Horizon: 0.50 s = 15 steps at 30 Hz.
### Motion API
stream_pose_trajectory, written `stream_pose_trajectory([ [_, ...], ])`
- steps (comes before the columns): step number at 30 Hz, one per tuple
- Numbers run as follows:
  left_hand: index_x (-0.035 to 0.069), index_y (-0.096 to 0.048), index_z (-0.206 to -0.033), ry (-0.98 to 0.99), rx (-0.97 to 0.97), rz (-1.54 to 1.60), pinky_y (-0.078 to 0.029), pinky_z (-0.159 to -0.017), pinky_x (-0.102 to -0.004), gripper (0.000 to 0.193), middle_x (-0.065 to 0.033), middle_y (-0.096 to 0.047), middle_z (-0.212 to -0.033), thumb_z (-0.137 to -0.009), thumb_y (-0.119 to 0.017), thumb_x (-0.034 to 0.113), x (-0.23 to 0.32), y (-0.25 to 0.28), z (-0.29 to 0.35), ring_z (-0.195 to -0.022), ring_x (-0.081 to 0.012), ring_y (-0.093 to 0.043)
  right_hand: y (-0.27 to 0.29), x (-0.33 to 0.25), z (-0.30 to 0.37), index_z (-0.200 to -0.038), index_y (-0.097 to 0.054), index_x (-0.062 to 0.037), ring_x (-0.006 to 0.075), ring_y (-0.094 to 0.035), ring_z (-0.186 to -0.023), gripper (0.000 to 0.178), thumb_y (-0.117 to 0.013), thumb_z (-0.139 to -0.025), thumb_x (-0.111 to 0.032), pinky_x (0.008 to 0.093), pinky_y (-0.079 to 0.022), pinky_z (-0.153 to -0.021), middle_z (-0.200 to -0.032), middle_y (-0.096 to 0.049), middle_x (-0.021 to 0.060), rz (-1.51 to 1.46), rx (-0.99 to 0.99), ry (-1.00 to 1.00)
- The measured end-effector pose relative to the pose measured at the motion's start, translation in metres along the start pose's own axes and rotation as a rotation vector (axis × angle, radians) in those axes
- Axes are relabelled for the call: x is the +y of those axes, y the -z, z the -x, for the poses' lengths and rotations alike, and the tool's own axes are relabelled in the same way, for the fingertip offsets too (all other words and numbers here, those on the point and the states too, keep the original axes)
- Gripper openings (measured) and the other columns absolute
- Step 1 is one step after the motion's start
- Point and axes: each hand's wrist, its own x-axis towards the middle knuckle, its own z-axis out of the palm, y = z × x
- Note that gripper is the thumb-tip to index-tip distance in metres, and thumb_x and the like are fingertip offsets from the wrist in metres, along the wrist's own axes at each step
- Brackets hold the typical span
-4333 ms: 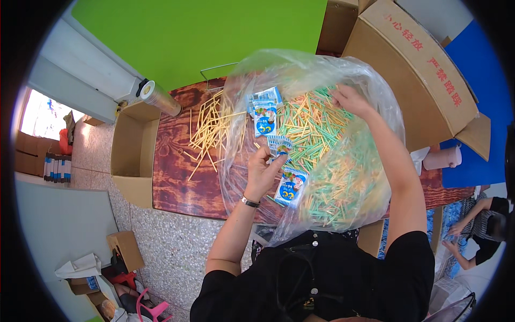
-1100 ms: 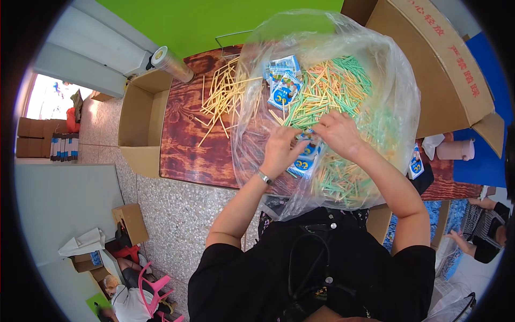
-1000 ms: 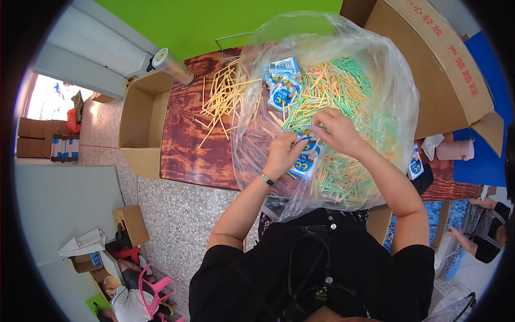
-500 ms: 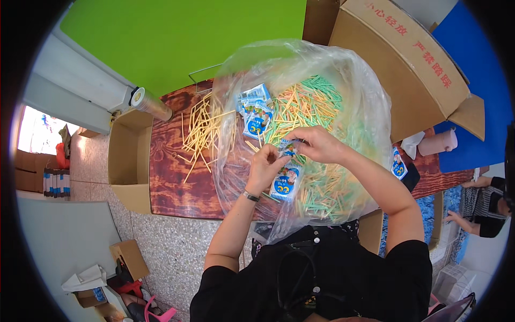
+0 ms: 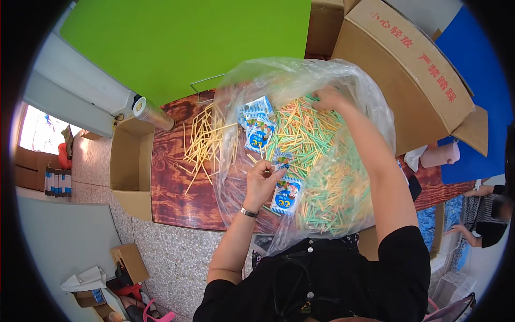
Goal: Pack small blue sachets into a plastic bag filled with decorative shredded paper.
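My left hand has thumb and forefinger closed on a small blue-and-white packet. Beneath it another printed packet lies on the clear plastic bag. Several more packets lie beyond the left hand. At the far side of the bag's mouth, my right hand reaches down to the thin green, orange and yellow sticks. Its fingers are bent together at the green ones; whatever is between the fingertips is hidden. Plain pale-yellow sticks are scattered left of the bag.
The bag rests on a red-brown wood-patterned table. A large cardboard box stands at the back right, near a pink cup. To the left are an open carton and a clear cylinder. Another person's hand shows at far right.
My right hand has left the packet and moved away from me to the far sticks in the bag. The left hand still grips the packet. The view has shifted slightly.
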Motion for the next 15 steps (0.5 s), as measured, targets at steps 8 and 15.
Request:
stream_pose_trajectory([
  [8,0.005,-0.058,-0.081,-0.002,-0.001,0.134,-0.036,-0.058,-0.0183,0.014,0.0073,-0.052,-0.075,-0.083,-0.070,-0.001,-0.004,0.003,0.000,-0.067,-0.0006,-0.043,-0.021,0.000,-0.019,-0.106,-0.068,-0.0071,0.0320,-0.065,-0.096,0.030,-0.053,-0.088,-0.026,0.0429,-0.048,-0.088,-0.100,-0.068,0.0183,-0.019,-0.132,-0.173],
  [15,0.004,-0.060,-0.084,0.018,0.011,0.066,-0.039,-0.061,-0.0186,0.010,0.0055,-0.055,-0.080,-0.084,-0.070,0.000,-0.006,0.014,0.008,-0.070,-0.0013,-0.047,0.048,-0.036,0.007,-0.107,-0.065,-0.0059,0.0410,-0.060,-0.102,0.027,-0.051,-0.090,-0.021,0.0479,-0.047,-0.088,-0.107,-0.065,0.0198,0.187,-0.137,0.027],
])
